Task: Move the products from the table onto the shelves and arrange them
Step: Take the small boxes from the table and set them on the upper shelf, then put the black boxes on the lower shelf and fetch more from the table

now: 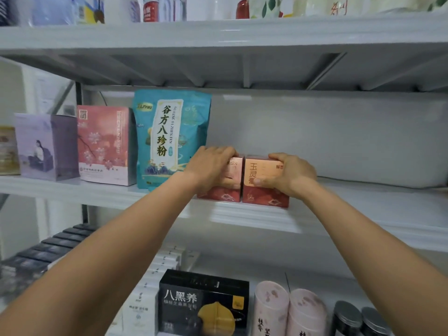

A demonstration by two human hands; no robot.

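Head cam, facing fwd, near shelves (pixel 351 221)

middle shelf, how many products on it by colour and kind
red boxes: 2
pink box: 1
purple box: 1
teal pouch: 1
cream item, cut off at the left edge, kind unclear: 1
total: 6

Mid-frame, the left hand (pixel 213 166) and right hand (pixel 288 174) each grip a red box (pixel 224 190), (pixel 263 190), side by side on the shelf (pixel 363 209).
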